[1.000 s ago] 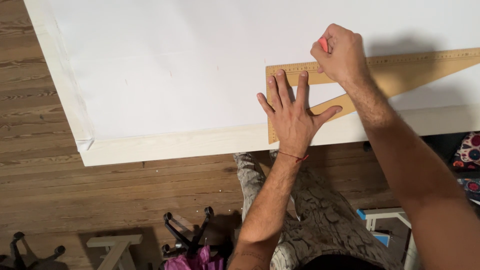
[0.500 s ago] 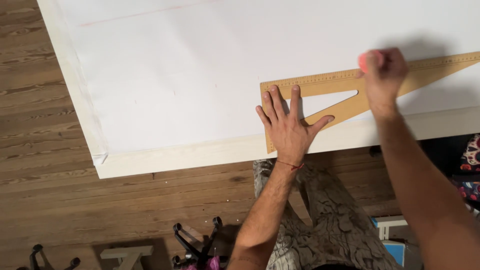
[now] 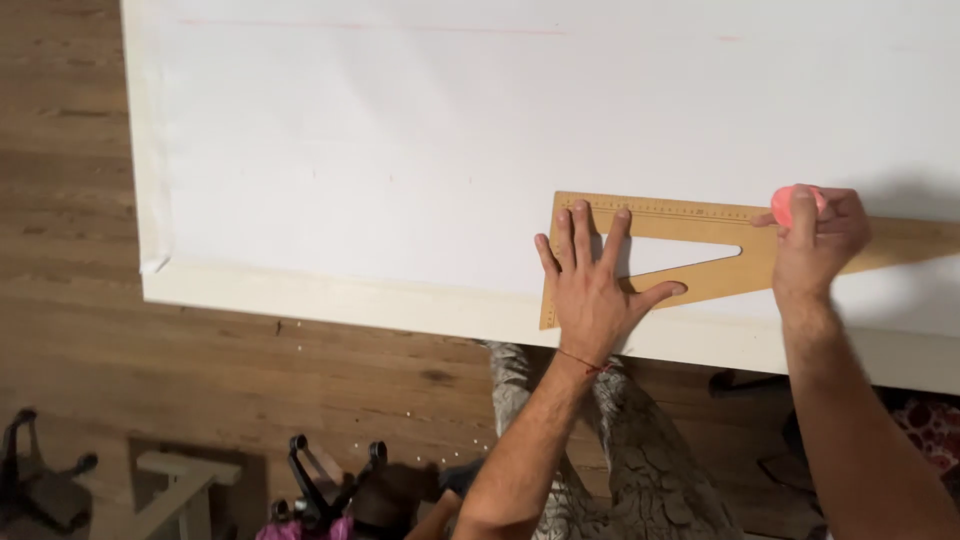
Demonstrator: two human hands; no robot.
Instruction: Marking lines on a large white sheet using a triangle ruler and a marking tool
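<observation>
A wooden triangular set square (image 3: 690, 255) lies flat on a large white sheet (image 3: 450, 130) spread over a white table. My left hand (image 3: 595, 285) presses down on the square's left end with fingers spread. My right hand (image 3: 815, 240) holds a small pink chalk-like marker (image 3: 795, 205) against the square's upper ruled edge, toward its right part. A faint pink line (image 3: 380, 27) runs across the sheet near the top.
The table's pale front edge (image 3: 330, 300) runs above a wooden floor (image 3: 150, 380). My patterned trousers (image 3: 640, 460) show below the table. A black clamp-like object (image 3: 320, 480), a white stool (image 3: 170, 480) and another dark object (image 3: 40, 480) sit on the floor at lower left.
My right hand has slid the pink marker rightward along the square's upper edge. My left hand stays pressed on the square. The view has shifted, so the table sits lower and further right.
</observation>
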